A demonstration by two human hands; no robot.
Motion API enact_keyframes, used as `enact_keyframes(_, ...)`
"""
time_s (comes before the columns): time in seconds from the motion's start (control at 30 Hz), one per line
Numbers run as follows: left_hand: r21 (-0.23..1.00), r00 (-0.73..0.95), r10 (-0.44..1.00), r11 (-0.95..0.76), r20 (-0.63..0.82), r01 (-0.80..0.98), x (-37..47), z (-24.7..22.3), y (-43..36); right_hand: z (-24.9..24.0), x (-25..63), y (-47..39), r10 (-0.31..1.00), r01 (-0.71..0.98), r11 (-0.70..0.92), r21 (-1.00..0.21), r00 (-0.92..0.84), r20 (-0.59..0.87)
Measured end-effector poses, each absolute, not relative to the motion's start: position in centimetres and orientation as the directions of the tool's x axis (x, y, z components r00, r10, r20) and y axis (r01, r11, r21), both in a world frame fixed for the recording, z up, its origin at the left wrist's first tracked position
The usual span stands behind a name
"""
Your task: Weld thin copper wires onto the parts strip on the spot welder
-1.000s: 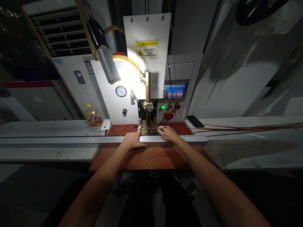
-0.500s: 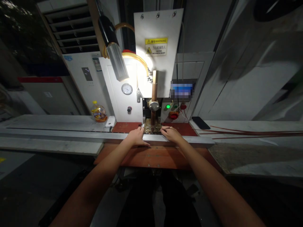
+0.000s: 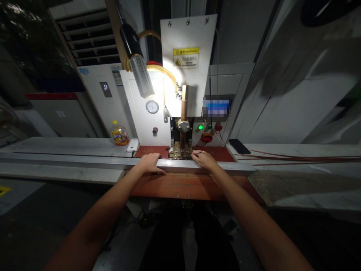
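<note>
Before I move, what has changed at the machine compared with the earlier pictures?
The left hand has shifted leftward along the silver rail, away from the metal fixture below the copper-coloured rod. The right hand stays near the fixture's right side; rail and rod look unmoved.

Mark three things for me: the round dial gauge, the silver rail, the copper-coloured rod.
Dial gauge [image 3: 152,107]: head view, centre of its face.
Silver rail [image 3: 175,164]: head view, near side, bare stretch.
Copper-coloured rod [image 3: 184,110]: head view, upper shaft.

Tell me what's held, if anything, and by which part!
The left hand lies over the metal rail, across top and near side; firm grip unclear. The right hand: can't tell.
</note>
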State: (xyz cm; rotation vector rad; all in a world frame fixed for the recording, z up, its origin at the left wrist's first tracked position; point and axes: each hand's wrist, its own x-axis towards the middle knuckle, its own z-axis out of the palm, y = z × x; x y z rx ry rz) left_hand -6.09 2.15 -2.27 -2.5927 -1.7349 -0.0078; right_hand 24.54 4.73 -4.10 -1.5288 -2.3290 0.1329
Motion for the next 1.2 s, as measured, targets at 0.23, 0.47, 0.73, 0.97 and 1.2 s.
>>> enact_keyframes(0.23,-0.051,0.372,0.928,-0.37,0.023,0.928,-6.3,-3.2,2.6,-4.0,24.5,4.6,0.902,0.877,0.414,-0.245,-0.358,0.242)
enact_keyframes(0.47,-0.044,0.372,0.927,-0.371,0.04,0.928,-6.5,-3.3,2.7,-3.9,24.4,4.4,0.906,0.874,0.407,-0.264,-0.348,0.242)
enact_keyframes(0.73,-0.045,0.397,0.916,-0.395,0.066,0.918,-6.7,-3.8,3.0,-4.1,24.5,4.4,0.897,0.868,0.417,-0.269,-0.346,0.275)
enact_keyframes(0.97,-0.041,0.383,0.922,-0.381,0.061,0.924,-6.7,-3.7,3.0,-4.2,24.5,4.6,0.892,0.862,0.43,-0.269,-0.36,0.273)
enact_keyframes(1.2,-0.065,0.375,0.924,-0.371,0.071,0.926,-6.7,-4.0,3.1,-4.4,24.5,4.8,0.897,0.87,0.418,-0.261,-0.348,0.273)
